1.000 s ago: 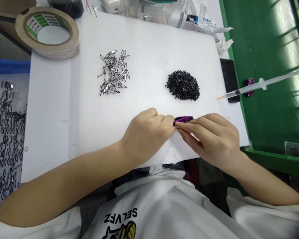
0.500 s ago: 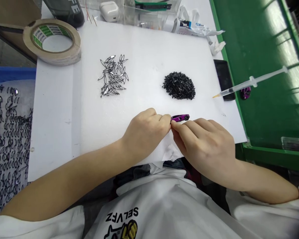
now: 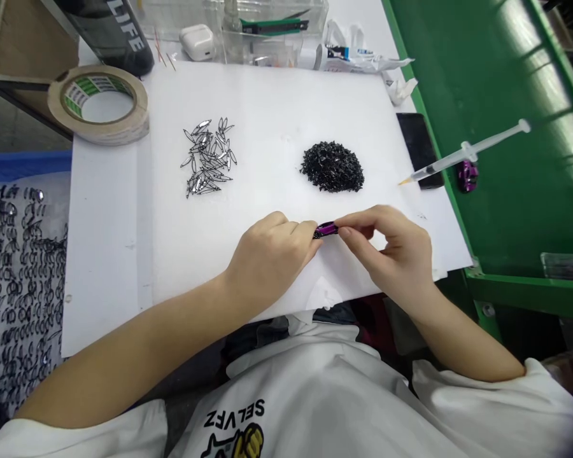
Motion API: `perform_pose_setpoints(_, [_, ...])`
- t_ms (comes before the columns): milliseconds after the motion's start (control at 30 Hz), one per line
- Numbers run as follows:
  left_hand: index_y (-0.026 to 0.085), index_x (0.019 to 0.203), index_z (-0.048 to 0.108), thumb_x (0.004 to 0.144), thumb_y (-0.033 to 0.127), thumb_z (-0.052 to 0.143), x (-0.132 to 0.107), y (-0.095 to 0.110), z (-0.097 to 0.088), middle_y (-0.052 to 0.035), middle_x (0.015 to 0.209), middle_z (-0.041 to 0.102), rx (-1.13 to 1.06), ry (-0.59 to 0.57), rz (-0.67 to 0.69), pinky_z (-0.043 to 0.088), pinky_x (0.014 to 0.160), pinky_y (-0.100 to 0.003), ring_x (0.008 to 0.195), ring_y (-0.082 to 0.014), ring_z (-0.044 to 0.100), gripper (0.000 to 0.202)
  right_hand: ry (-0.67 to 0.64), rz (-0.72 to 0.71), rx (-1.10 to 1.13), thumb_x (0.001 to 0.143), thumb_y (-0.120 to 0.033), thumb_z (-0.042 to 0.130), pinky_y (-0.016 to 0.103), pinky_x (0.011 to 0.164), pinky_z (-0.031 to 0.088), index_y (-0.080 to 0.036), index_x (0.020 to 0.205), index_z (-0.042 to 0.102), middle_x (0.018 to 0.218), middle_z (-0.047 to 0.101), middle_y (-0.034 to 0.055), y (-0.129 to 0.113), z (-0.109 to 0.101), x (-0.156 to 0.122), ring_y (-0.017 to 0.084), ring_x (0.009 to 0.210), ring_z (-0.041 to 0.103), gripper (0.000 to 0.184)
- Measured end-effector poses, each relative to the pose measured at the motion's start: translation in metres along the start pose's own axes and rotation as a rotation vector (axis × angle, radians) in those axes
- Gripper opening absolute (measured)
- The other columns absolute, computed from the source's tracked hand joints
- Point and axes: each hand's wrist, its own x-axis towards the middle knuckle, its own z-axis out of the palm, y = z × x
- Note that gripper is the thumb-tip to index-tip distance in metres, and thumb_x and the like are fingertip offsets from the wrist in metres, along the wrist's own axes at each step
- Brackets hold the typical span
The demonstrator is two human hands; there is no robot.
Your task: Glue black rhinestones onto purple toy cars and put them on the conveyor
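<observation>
A small purple toy car (image 3: 327, 229) is held between my two hands over the front part of the white foam sheet (image 3: 262, 95). My left hand (image 3: 270, 257) is closed around its left end, with the fingertips mostly hidden. At the other end, my right hand (image 3: 394, 251) pinches the car between thumb and forefinger. Just beyond the hands lies a heap of small shiny black pieces (image 3: 333, 166). Farther left is a loose pile of thin, pointed, silvery clear pieces with dark outlines (image 3: 207, 156).
A syringe (image 3: 463, 154) with a yellow tip lies across a dark phone (image 3: 417, 149) at the right, near another purple toy car (image 3: 466, 176). A tape roll (image 3: 98, 105), a dark bottle (image 3: 119, 35), an earbud case (image 3: 197, 42) and clear trays (image 3: 272, 46) line the back.
My right hand has opened out from its curled pose into a thumb-and-forefinger pinch at the car's right end. The car sits turned in my grip, and its wheel no longer shows at the right.
</observation>
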Motion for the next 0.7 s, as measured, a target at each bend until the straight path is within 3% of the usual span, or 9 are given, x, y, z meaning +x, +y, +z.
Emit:
perform_pose_setpoints(67, [0.013, 0.081, 0.065, 0.086, 0.027, 0.055, 0.0, 0.0, 0.0, 0.0002, 0.06, 0.065, 0.0, 0.008, 0.006, 0.043, 0.054, -0.026, 0.058, -0.0156, 0.056, 0.017, 0.016, -0.007, -0.033, 0.078, -0.023, 0.059, 0.037, 0.079, 0.048, -0.023, 0.089, 0.063, 0.091, 0.063, 0.0057, 0.002, 0.003, 0.004, 0.02, 0.091, 0.058, 0.011])
perform_pose_setpoints(167, [0.012, 0.082, 0.065, 0.085, 0.025, 0.055, 0.001, 0.0, 0.001, 0.0005, 0.06, 0.065, 0.0, 0.031, 0.015, 0.043, 0.054, -0.027, 0.057, -0.0157, 0.056, 0.016, -0.103, 0.013, 0.044, 0.079, -0.023, 0.056, 0.04, 0.092, 0.042, -0.02, 0.095, 0.06, 0.106, 0.059, 0.0083, 0.005, 0.007, 0.009, 0.021, 0.104, 0.053, 0.016])
perform_pose_setpoints(300, [0.013, 0.08, 0.065, 0.085, 0.024, 0.054, 0.001, 0.0, 0.001, 0.0008, 0.059, 0.065, 0.008, 0.034, 0.014, 0.044, 0.054, -0.027, 0.057, -0.0156, 0.056, 0.016, -0.161, 0.011, 0.082, 0.078, -0.018, 0.054, 0.039, 0.089, 0.043, -0.021, 0.093, 0.056, 0.1, 0.06, 0.0051, 0.006, 0.011, 0.013, 0.019, 0.1, 0.055, 0.015])
perform_pose_setpoints(533, [0.013, 0.079, 0.066, 0.085, 0.022, 0.054, 0.0, 0.0, 0.001, 0.0016, 0.056, 0.063, 0.002, 0.054, 0.031, 0.043, 0.055, -0.027, 0.057, -0.0156, 0.056, 0.016, -0.204, -0.074, -0.085, 0.078, -0.02, 0.054, 0.041, 0.084, 0.042, -0.021, 0.095, 0.054, 0.099, 0.062, 0.0048, 0.004, 0.007, 0.015, 0.022, 0.097, 0.054, 0.017])
perform_pose_setpoints(600, [0.013, 0.08, 0.066, 0.085, 0.023, 0.055, 0.0, 0.0, 0.001, 0.0016, 0.056, 0.063, -0.001, 0.053, 0.026, 0.043, 0.054, -0.027, 0.057, -0.016, 0.056, 0.016, -0.213, -0.07, -0.054, 0.078, -0.02, 0.054, 0.04, 0.083, 0.043, -0.021, 0.094, 0.055, 0.096, 0.062, 0.0041, 0.005, 0.006, 0.016, 0.02, 0.094, 0.055, 0.016])
perform_pose_setpoints(700, [0.013, 0.083, 0.066, 0.083, 0.025, 0.058, 0.0, 0.001, 0.001, 0.0012, 0.059, 0.065, -0.012, 0.031, 0.01, 0.043, 0.055, -0.027, 0.059, -0.0167, 0.057, 0.015, -0.123, 0.007, 0.133, 0.079, -0.021, 0.055, 0.035, 0.079, 0.046, -0.021, 0.09, 0.057, 0.091, 0.062, 0.0024, 0.009, 0.004, 0.016, 0.018, 0.089, 0.057, 0.012])
